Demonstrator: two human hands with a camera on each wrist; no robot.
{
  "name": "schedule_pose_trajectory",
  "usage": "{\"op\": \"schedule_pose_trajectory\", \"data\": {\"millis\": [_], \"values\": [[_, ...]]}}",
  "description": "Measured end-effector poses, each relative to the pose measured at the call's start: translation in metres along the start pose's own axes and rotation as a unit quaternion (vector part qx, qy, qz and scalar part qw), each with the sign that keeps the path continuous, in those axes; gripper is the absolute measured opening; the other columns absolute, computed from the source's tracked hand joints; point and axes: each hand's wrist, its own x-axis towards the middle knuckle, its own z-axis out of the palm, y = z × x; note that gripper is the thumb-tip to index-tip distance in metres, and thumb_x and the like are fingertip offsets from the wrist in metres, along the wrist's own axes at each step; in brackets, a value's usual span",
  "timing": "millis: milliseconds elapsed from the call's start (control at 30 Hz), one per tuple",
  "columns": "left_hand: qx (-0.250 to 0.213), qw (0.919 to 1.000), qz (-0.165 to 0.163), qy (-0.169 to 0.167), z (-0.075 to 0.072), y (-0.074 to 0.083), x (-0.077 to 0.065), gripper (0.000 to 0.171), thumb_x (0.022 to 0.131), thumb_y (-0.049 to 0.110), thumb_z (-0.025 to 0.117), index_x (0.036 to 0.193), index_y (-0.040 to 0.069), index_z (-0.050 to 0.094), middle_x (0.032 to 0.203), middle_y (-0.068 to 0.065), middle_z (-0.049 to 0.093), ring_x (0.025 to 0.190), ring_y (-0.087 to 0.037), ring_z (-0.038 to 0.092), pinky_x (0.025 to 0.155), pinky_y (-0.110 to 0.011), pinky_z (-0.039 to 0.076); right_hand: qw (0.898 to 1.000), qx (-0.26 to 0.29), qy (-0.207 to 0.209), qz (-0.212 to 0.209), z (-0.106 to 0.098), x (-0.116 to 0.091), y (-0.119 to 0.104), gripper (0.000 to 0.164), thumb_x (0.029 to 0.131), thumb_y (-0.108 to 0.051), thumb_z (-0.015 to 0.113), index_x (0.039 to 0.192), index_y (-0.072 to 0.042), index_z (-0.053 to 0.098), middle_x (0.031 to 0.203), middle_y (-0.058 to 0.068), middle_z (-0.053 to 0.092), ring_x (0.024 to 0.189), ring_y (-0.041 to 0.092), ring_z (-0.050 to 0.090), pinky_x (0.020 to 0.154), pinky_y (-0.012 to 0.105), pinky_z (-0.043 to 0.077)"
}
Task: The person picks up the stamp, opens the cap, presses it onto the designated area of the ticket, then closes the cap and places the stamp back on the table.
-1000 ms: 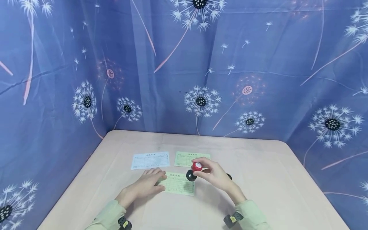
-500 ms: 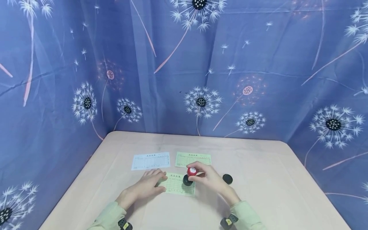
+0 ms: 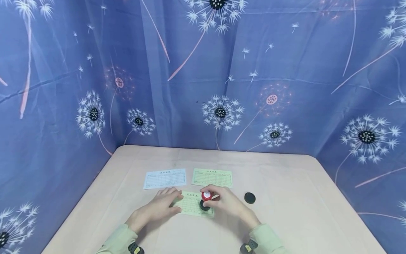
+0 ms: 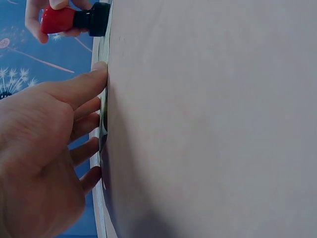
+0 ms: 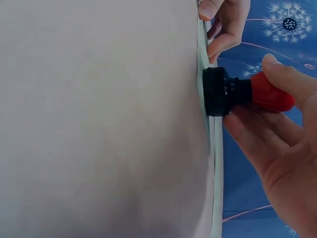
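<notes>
A rubber stamp with a red knob and a black round base [image 3: 204, 205] stands on the right part of a pale green printed slip [image 3: 191, 209]. My right hand [image 3: 227, 201] pinches its red knob between thumb and fingers. In the right wrist view the base of the stamp [image 5: 216, 92] sits flat against the paper. My left hand [image 3: 158, 205] rests on the slip's left edge, fingers extended; the left wrist view shows its thumb and fingertips [image 4: 100, 67] on the paper. The stamp's printing face is hidden underneath.
A black round lid [image 3: 250, 198] lies on the table to the right of my right hand. Farther back are a pale blue slip [image 3: 165, 179] and another green slip [image 3: 211, 177]. A blue dandelion-print curtain [image 3: 177, 106] hangs behind the pinkish table [image 3: 285, 211].
My right hand has brought the stamp left and down from above the slip's right edge onto the paper. The black lid has come fully into view. The left hand has stayed in place.
</notes>
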Motion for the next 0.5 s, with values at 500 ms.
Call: {"op": "schedule_pose_trajectory", "data": {"millis": [500], "values": [[0.003,1.0,0.001,-0.001,0.0003,0.001,0.0014,0.045,0.093,0.036,0.067,0.129,0.01,0.061,0.138,-0.008,0.054,0.134,-0.03,0.044,0.115,-0.057,0.029,0.998,0.017,0.0,0.064,-0.0004,-0.0001,-0.0006,0.038,0.092,-0.033,0.071,0.126,-0.016,0.066,0.108,-0.009,0.069,0.105,0.011,0.065,0.095,0.038,0.054]]}}
